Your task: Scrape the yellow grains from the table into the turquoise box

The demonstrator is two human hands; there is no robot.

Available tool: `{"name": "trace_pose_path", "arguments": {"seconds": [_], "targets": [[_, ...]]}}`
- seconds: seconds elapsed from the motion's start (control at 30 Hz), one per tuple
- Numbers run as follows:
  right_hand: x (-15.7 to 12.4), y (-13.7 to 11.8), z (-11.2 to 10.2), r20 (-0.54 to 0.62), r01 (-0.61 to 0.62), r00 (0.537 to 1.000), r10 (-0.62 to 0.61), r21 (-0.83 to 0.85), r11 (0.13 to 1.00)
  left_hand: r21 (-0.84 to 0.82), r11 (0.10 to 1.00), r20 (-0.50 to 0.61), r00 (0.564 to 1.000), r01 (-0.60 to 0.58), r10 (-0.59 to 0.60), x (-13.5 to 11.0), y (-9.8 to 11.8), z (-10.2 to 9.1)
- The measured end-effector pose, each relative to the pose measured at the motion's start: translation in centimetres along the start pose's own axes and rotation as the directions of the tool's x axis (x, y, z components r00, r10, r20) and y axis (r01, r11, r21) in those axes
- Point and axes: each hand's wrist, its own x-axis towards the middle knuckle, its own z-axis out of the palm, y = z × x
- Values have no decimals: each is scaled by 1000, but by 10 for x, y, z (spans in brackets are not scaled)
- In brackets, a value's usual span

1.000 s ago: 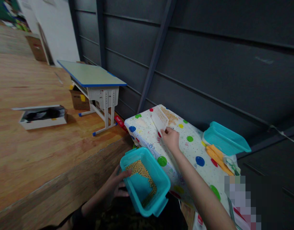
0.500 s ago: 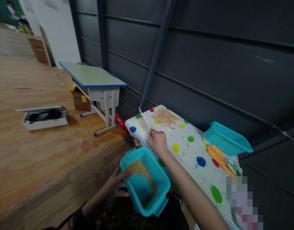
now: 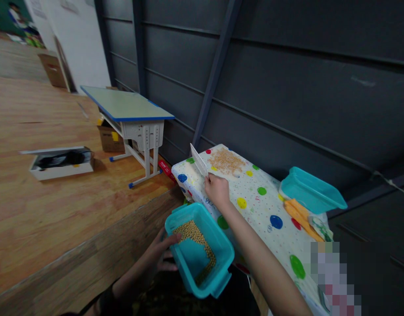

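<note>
My left hand (image 3: 165, 252) grips the near-left wall of a turquoise plastic container (image 3: 225, 245), thumb over the rim. Inside it lie round yellow beans (image 3: 197, 235), gathered along the left and bottom sides. The container is held tilted by the table's front edge. In my right hand (image 3: 217, 191) is the handle end of a white slotted plastic piece (image 3: 199, 160), held on edge above the table; its exact kind is unclear. Beyond it, a patch of small tan grains or beans (image 3: 227, 160) is spread on the spotted tablecloth (image 3: 254, 210).
An empty-looking turquoise tray (image 3: 310, 188) sits at the table's right back, beside an orange cloth (image 3: 300, 213). A dark panelled wall (image 3: 287, 101) runs behind the table. To the left stand a desk (image 3: 129, 105) and an open white box (image 3: 63, 164) on the floor.
The white slotted piece has turned in my right hand, so more of its flat face shows. My left hand and the bean container have stayed in place.
</note>
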Motion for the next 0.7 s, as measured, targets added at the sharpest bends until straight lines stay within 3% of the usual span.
{"name": "trace_pose_path", "arguments": {"seconds": [0.17,0.47,0.7], "targets": [[-3,-1,6,39,21,999,-20,-7,1000,14,1000,5,1000,-10,10,5,-6,-5],[-16,5,16,-8,56,998,-55,42,998,15,1000,36,999,23,-24,2,-3,-4],[-2,19,11,-69,-74,995,74,15,997,-12,1000,15,1000,19,-18,11,-12,-7]]}}
